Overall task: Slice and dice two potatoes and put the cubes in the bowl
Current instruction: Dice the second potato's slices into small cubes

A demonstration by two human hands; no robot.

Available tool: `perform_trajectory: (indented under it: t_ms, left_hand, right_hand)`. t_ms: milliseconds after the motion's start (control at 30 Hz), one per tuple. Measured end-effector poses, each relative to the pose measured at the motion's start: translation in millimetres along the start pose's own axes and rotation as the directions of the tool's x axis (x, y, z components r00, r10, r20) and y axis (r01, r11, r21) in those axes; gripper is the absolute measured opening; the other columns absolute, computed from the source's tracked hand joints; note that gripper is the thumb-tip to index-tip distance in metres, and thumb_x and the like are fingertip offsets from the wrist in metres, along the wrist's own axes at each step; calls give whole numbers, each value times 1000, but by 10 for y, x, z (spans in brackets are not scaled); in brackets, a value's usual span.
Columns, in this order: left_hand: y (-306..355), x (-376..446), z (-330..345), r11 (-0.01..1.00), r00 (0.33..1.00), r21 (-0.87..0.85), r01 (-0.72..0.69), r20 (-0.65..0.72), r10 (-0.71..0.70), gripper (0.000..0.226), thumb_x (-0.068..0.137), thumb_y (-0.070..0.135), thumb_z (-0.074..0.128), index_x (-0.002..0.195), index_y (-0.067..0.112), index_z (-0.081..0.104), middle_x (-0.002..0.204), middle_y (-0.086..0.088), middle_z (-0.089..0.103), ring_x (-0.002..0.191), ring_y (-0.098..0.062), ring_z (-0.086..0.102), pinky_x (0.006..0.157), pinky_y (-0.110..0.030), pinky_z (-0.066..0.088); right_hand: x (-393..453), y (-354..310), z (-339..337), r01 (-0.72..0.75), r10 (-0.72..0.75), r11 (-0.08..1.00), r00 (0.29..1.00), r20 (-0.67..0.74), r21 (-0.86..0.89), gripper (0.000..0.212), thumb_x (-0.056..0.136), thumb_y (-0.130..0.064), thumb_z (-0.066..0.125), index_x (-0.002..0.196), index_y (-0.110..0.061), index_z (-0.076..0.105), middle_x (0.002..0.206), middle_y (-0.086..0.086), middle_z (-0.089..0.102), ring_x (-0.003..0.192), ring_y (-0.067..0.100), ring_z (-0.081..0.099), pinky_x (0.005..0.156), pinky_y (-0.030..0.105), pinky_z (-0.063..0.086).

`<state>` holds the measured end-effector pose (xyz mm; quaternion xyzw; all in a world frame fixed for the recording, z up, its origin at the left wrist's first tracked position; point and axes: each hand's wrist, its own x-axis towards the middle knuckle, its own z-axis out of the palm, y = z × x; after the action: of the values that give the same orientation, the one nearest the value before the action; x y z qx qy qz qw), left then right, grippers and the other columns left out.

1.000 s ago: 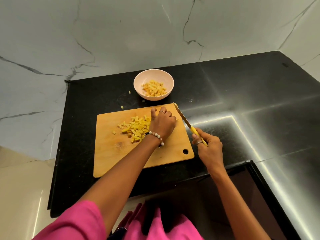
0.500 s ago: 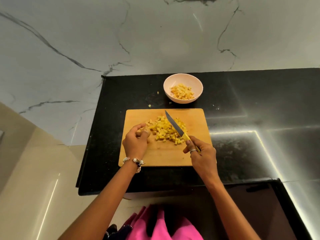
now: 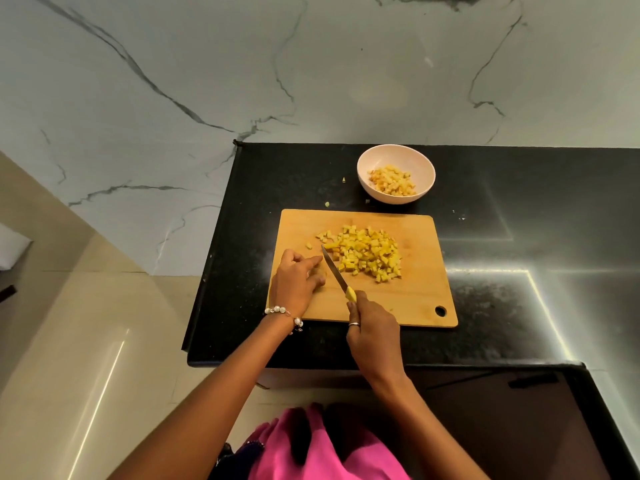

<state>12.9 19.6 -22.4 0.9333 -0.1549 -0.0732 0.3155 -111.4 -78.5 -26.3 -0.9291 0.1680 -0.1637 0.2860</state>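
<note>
One heap of potato cubes (image 3: 367, 259) lies mid-board on the cutting board (image 3: 415, 299) at the counter's (image 3: 485, 341) left end, and more fill the bowl (image 3: 396, 174) beyond. The right hand (image 3: 372, 329) grips the knife (image 3: 337, 273); the left hand (image 3: 297, 280) curls its fingers over a last piece, it seems. Dicing looks nearly done; next, scoop cubes into the bowl.

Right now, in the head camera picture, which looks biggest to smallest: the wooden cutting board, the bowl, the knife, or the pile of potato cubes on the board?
1. cutting board, clearly largest.
2. pile of potato cubes and bowl: about alike; the bowl sits farther away, so I won't rank them.
3. knife, thinnest, partly hidden in the right hand.
</note>
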Motion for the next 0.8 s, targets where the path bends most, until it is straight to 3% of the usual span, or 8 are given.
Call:
perform_trajectory:
  t_ms: [100,300,667,800]
  left_hand:
    - [-32,2,3,999,999,41,-35,33,34,46,84,26,68,127,17,58,110,1,48,89,-10,47,72,-20,37]
    - [-78,41,-32,998,992,19,-67,105,65,46,86,19,66,130,13,55,107,-2,47,90,-11,46,77,-22,40]
    - [-91,33,13,996,996,23,-88,13,88,40,85,23,67,123,13,62,102,-4,56,90,-16,54,76,-29,44]
    - [-108,44,18,997,997,1,-83,0,83,40,82,25,70,120,14,64,102,-4,58,91,-16,54,74,-25,41]
  right_hand:
    - [-29,-23,46,-3,3,1000,1000,17,-17,38,92,-18,45,119,6,59,73,14,64,60,30,59,46,39,44]
    - [-86,-95,143,-7,8,999,1000,19,-53,40,90,-14,47,121,10,56,73,16,63,57,32,57,47,28,29]
    - [-107,-154,192,21,-9,993,995,104,-118,45,89,-12,45,128,10,50,74,17,62,54,31,56,45,30,30]
    - [-85,-151,194,67,-31,978,983,179,-195,48,81,-3,55,126,12,50,68,17,61,49,30,53,44,28,26]
